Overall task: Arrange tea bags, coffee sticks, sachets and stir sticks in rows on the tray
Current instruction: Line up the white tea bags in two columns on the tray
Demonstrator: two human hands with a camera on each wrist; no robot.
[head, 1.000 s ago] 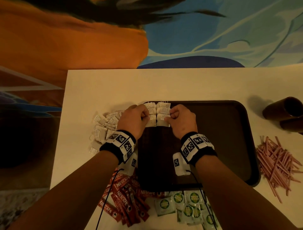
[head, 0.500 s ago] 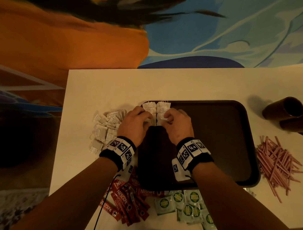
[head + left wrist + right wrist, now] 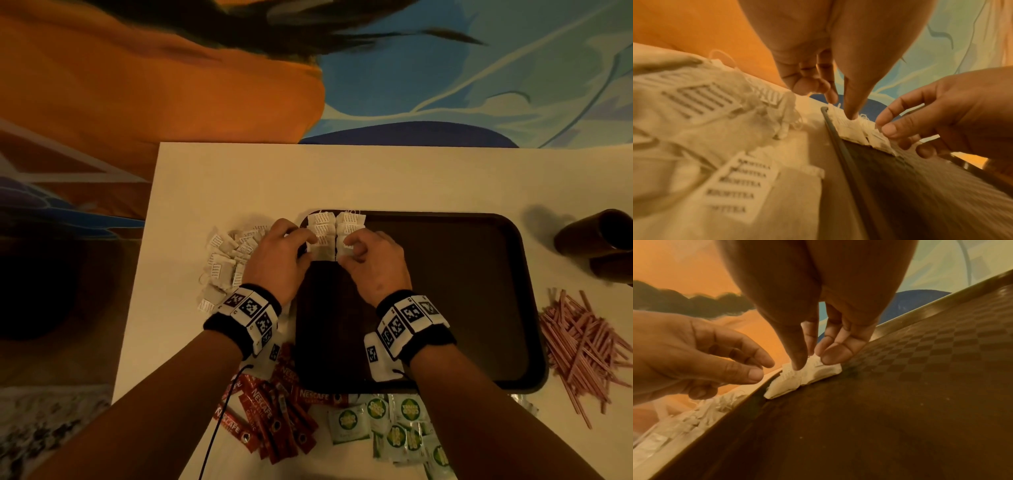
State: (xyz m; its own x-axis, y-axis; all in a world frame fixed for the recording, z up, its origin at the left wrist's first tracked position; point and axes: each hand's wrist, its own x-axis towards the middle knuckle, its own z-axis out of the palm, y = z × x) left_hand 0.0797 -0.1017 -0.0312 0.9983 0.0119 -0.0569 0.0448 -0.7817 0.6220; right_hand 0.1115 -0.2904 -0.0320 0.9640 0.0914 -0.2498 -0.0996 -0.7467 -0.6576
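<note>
Both hands, left (image 3: 278, 258) and right (image 3: 371, 262), each grip pinching white paper tea bags (image 3: 335, 236) rowed in the dark rectangular tray's (image 3: 479, 308) far-left corner on the cream counter (image 3: 376, 178), with loose tea bags (image 3: 227, 263), red coffee sticks (image 3: 270, 421), green sachets (image 3: 394, 428), pink stir sticks (image 3: 582, 346) around.

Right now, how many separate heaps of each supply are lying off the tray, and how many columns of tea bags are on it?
Tea bag heap: 1
Coffee stick heap: 1
Green sachet heap: 1
Stir stick heap: 1
Total heaps off the tray: 4
Tea bag columns on the tray: 2
</note>
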